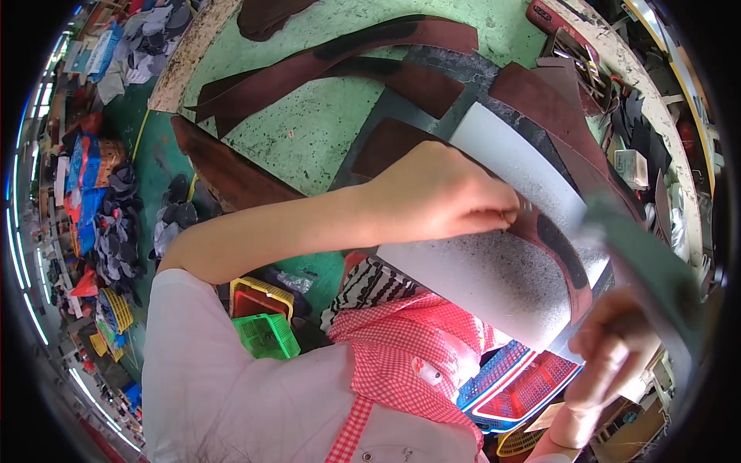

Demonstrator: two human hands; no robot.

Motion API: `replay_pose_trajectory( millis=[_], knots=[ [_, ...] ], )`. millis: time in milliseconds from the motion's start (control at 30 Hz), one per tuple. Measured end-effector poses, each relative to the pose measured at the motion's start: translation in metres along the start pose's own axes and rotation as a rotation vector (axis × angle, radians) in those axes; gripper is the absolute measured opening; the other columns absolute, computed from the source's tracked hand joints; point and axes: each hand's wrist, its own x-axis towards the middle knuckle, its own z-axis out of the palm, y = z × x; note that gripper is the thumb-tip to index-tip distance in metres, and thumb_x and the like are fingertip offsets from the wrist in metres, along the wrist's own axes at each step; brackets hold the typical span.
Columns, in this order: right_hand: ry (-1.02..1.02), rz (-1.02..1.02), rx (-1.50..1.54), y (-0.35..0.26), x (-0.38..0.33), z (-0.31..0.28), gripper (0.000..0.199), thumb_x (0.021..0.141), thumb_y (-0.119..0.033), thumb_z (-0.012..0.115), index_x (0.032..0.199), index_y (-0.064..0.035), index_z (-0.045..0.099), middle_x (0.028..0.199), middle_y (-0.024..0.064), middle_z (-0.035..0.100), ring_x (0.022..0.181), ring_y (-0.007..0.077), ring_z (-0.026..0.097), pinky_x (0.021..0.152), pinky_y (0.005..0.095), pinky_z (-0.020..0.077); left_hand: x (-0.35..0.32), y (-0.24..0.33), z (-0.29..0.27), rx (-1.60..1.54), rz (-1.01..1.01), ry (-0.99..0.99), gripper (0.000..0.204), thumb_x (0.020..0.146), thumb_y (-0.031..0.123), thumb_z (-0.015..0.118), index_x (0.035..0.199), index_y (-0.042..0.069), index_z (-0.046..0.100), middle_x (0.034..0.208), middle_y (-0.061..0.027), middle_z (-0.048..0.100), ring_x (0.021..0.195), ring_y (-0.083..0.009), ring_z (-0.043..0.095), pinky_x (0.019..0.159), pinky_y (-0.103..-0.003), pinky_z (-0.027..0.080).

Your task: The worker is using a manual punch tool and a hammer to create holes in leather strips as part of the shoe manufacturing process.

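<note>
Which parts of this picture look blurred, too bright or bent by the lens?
Head view throughout: the right hand and the grey-green strip beside it look blurred; the white sheet is very bright; lamps follow the curved left rim, beyond which all is black.

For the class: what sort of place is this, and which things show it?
Probably a workshop for cutting or finishing leather-like parts: curved brown strips lie on a worn green table, and grey pieces are heaped beyond it.

Workshop (heaped cut pieces point(120, 235), green basket point(287, 339))
</note>
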Motion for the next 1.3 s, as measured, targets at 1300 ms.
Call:
replay_pose_trajectory(
  millis=[1300],
  knots=[
    [-0.098, -0.025, 0.315, -0.017, 0.011, 0.011, 0.075, 0.088, -0.055, 0.061, 0.123, 0.0107, 0.049, 0.080, 0.0102, 0.057, 0.053, 0.0035, 0.036, 0.049, 0.0203, 0.0242, -0.015, -0.005, -0.025, -0.176, -0.063, -0.074, 0.008, 0.088, 0.001, 0.063, 0.096, -0.001, 0.063, 0.083, -0.0085, 0.070, 0.081, -0.0167, 0.071, 0.072, -0.026, 0.055]
  ],
)
